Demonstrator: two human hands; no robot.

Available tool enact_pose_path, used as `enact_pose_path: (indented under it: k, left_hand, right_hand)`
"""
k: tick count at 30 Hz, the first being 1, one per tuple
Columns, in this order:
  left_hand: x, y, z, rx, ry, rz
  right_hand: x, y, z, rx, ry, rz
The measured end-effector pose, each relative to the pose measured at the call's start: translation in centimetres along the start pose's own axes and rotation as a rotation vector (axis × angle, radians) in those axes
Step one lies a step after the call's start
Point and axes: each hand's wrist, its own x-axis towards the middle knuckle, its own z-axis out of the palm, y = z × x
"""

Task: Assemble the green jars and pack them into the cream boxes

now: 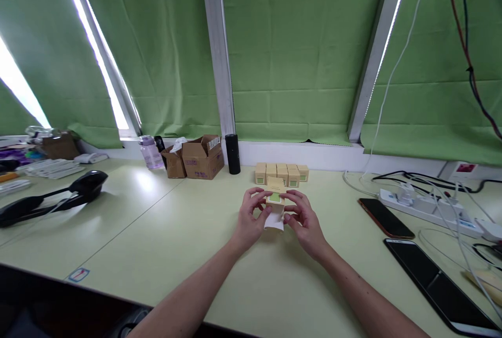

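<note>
Between both hands, above the table, is a small cardboard box (275, 200) with a green patch on its side. Its top flap stands up at the far end, and a white flap or paper (274, 220) hangs toward me. My left hand (253, 213) grips the box's left side with thumb and fingers. On the right side, my right hand (304, 219) holds it with fingers curled at the edge. Just beyond stand several small cardboard boxes (282, 172) of the same kind, grouped near the wall.
A black cylinder (232, 154), an open brown carton (203, 159) and a lilac bottle (150, 152) stand along the wall. Right of my arm lie two phone-like devices, one smaller (386, 218), one larger (435, 280), beside a power strip (429, 210) with cables. Far left is a black handled object (58, 197).
</note>
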Motion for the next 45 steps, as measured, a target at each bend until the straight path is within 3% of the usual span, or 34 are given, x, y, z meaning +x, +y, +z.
enact_pose_path:
  k: [22, 31, 45]
  left_hand:
    - [-0.2, 0.2, 0.2, 0.034, -0.023, 0.013]
    - [-0.5, 0.3, 0.3, 0.090, -0.030, 0.009]
    - [-0.9, 1.1, -0.6, -0.043, -0.347, -0.017]
  right_hand:
    - [0.1, 0.6, 0.5, 0.055, 0.121, 0.016]
    - [0.3, 0.7, 0.6, 0.078, 0.114, 0.026]
    - [0.5, 0.0, 0.2, 0.093, 0.167, 0.036]
